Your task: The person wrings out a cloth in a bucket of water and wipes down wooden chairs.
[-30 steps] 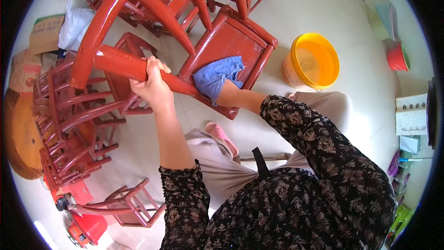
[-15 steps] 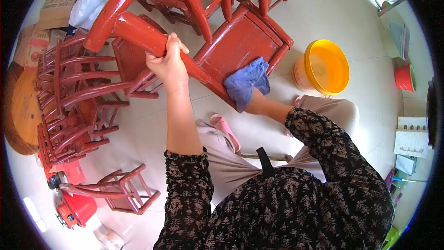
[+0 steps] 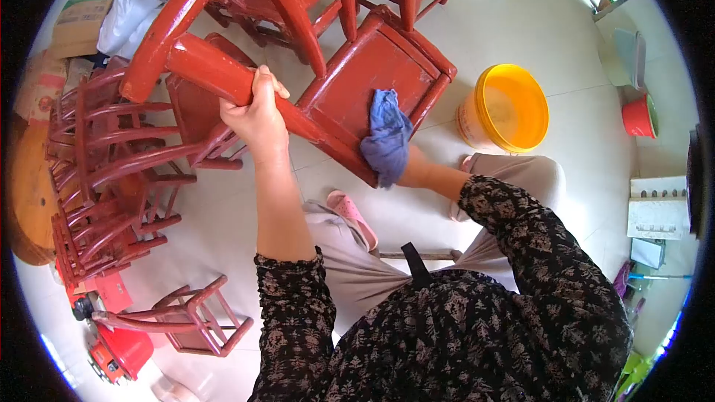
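Note:
A red wooden chair (image 3: pixel 366 82) is tilted in front of me, its back post and curved top rail reaching up toward the camera. My left hand (image 3: pixel 259 119) is wrapped round the back post. At the near edge of the seat, my right hand (image 3: pixel 406 167) presses a blue cloth (image 3: pixel 387 134) against the wood. The cloth hides most of the fingers of that hand. It lies bunched over the seat's corner and hangs past the edge.
A yellow bucket (image 3: pixel 511 109) stands on the tiled floor to the right. More red chairs (image 3: pixel 126 134) crowd the left and the far side, and one small chair (image 3: pixel 195 320) is at lower left. A round wooden board (image 3: pixel 30 193), cardboard boxes (image 3: pixel 80 24) and a white plastic bag (image 3: pixel 128 18) are farther left.
The cloth has become narrower and more bunched, with my right hand slightly lower along the seat edge. My left hand keeps its hold on the post. The whole view has shifted slightly.

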A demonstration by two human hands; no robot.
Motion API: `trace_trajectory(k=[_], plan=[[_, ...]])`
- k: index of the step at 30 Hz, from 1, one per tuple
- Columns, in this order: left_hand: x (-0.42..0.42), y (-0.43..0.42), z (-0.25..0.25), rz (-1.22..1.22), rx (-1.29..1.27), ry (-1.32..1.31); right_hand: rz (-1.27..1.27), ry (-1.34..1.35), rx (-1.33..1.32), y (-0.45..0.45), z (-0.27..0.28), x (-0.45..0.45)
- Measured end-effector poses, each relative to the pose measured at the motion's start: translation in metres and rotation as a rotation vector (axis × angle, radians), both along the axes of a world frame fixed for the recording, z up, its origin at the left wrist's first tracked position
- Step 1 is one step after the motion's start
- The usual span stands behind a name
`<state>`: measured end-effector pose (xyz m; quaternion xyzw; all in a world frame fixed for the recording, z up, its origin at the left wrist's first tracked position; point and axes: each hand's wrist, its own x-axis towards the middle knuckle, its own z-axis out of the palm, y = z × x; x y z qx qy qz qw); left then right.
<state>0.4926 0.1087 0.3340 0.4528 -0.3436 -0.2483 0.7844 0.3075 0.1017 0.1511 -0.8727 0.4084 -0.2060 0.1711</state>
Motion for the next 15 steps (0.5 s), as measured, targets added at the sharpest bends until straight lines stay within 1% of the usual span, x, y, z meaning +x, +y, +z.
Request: trace_trajectory(k=[2, 3, 5, 7, 9, 11, 13, 15], plan=[[-0.001, 0.002, 0.001, 0.007, 0.002, 0.032, -0.077, -0.155, -0.136, -0.016, -0.014, -0.025], [-0.002, 0.002, 0.001, 0.002, 0.001, -0.001, 0.019, -0.033, -0.066, -0.023, 0.006, -0.043], [-0.003, 0.002, 0.002, -0.003, -0.001, -0.033, -0.003, -0.055, -0.115, -0.041, 0.030, -0.067], [-0.006, 0.003, 0.005, 0.011, -0.012, -0.005, -0.037, -0.078, -0.168, -0.052, 0.030, -0.075], [-0.007, 0.004, 0.004, 0.016, -0.018, -0.001, -0.182, -0.136, -0.292, -0.061, 0.015, -0.080], [-0.005, 0.002, 0.001, 0.034, -0.012, -0.001, -0.311, -0.248, -0.272, -0.040, 0.006, -0.062], [0.000, 0.001, -0.002, 0.031, -0.009, -0.012, -0.006, -0.112, 0.168, -0.006, -0.033, -0.066], [-0.001, 0.001, -0.001, 0.025, -0.012, -0.029, 0.194, 0.105, -0.122, 0.018, -0.026, -0.062]])
